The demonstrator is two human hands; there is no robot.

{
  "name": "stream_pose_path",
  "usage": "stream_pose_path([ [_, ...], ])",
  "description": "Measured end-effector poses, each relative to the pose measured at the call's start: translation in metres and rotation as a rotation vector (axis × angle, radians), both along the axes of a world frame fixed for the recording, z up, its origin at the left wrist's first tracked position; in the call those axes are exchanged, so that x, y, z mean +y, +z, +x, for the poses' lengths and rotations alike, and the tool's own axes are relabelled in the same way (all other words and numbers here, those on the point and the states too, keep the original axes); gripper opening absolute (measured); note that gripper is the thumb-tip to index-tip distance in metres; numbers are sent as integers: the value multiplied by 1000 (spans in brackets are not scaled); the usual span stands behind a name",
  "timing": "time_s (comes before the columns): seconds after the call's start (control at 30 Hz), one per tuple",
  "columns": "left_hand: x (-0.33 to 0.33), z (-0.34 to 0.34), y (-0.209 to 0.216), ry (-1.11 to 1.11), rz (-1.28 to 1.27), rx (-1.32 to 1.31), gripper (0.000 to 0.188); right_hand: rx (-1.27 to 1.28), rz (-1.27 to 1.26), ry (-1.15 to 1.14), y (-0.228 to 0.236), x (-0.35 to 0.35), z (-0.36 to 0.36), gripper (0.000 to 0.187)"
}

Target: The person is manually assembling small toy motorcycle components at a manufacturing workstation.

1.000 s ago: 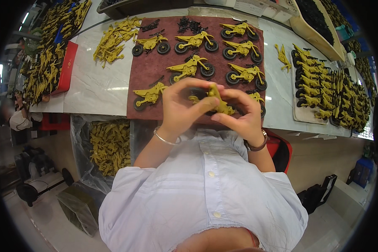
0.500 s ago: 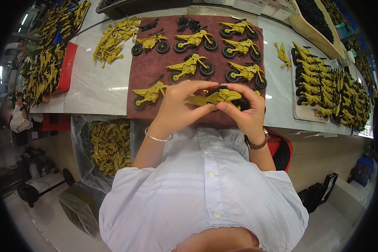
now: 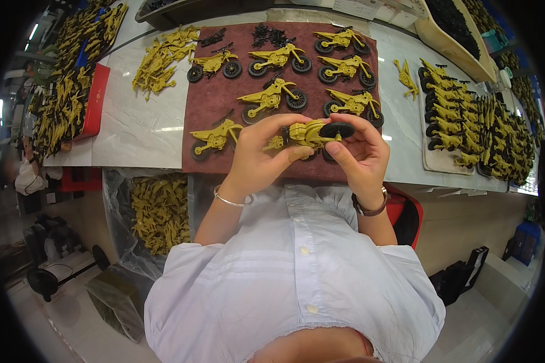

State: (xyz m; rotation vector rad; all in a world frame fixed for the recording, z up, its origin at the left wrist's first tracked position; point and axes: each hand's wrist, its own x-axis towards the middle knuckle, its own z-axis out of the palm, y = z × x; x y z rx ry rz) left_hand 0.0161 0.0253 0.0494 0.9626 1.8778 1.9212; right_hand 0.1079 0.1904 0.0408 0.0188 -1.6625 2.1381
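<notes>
Between my two hands is a yellow toy motorcycle (image 3: 307, 132) with a black wheel at its right end, held over the near part of a dark red cloth (image 3: 215, 97). My left hand (image 3: 261, 151) is closed on its yellow body, thumb on the near side. With fingers behind and thumb in front, my right hand (image 3: 362, 150) grips the end by the black wheel. Beyond my hands, several yellow toy motorcycles (image 3: 275, 58) with black wheels lie on the cloth. A partly hidden one (image 3: 215, 138) lies just left of my left hand.
Loose yellow parts (image 3: 160, 63) and small black parts (image 3: 271, 35) lie at the back. At right, a tray (image 3: 433, 160) carries rows of toy motorcycles. A red bin (image 3: 97, 100) stands left, and a plastic-lined container of yellow parts (image 3: 160, 212) sits below the table edge.
The toy motorcycle has been turned in my hands, so its black wheel now shows at the right end. My right hand's fingers have shifted around that wheel.
</notes>
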Motion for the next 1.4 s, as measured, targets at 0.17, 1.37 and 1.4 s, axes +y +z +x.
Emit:
stream_pose_path([
  [0.17, -2, 2, -1, -21, 1, 68, 39, -38, 138, -50, 4, 1, 5, 33],
  [1.37, -85, -205, -57, 549, -957, 909, 32, -570, 1391, -789, -63, 153, -8, 24],
  [1.4, -88, -211, -60, 495, -1032, 791, 34, -618, 1351, -767, -62, 152, -4, 24],
])
